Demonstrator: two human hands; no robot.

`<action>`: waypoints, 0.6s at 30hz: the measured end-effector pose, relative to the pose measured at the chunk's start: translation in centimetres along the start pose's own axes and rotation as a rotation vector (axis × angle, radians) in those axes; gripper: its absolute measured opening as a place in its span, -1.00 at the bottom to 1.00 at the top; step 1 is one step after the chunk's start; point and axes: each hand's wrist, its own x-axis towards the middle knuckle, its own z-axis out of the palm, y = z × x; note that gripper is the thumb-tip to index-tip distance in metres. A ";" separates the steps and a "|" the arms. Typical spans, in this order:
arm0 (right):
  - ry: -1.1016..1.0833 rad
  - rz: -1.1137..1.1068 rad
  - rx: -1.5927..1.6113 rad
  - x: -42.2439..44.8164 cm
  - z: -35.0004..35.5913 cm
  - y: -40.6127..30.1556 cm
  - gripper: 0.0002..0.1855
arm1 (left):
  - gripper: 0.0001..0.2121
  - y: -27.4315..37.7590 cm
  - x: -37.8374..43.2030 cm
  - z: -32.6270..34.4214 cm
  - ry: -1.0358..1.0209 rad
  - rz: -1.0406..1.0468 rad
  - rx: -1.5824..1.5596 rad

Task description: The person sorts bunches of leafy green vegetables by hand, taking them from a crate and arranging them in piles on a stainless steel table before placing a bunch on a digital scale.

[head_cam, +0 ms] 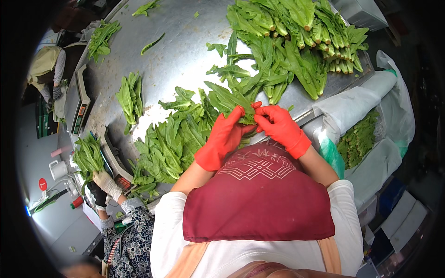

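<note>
Both my hands wear red rubber gloves and meet over the near edge of a metal table (167,66). My left hand (227,135) is closed around the base of a leafy green lettuce head (224,99), whose long leaves point away to the upper left. With fingers pinched at the same base, my right hand (278,125) touches it from the other side; whether it grips a leaf is hard to tell. Loose long-leaf greens (174,142) lie heaped left of my left hand. Beyond my hands are scattered leaves and a tall stack of trimmed lettuce heads (306,27), cut stems towards me.
At the right, a lined crate (368,166) holds packed greens (358,139). Scales (113,156) stand along the table's left side. A co-worker's gloved hands (106,184) hold a bunch (88,156) at the lower left. Another person (47,69) is farther off.
</note>
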 end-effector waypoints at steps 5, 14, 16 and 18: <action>0.146 0.008 0.142 0.3 0.7 0.7 -0.79 | -0.61 -0.3 0.0 0.1 0.100 0.031 -0.064; 0.247 0.035 0.574 -0.2 -0.1 1.2 -0.69 | -0.58 -0.8 -0.4 -1.1 0.127 0.119 -0.177; 0.204 0.119 0.465 -0.6 -1.7 0.7 -0.62 | -0.59 0.1 -0.4 -1.7 0.131 0.165 -0.177; 0.068 0.225 0.210 -0.9 -2.0 -0.4 -0.61 | -0.63 0.8 -0.7 -1.1 0.192 0.164 0.068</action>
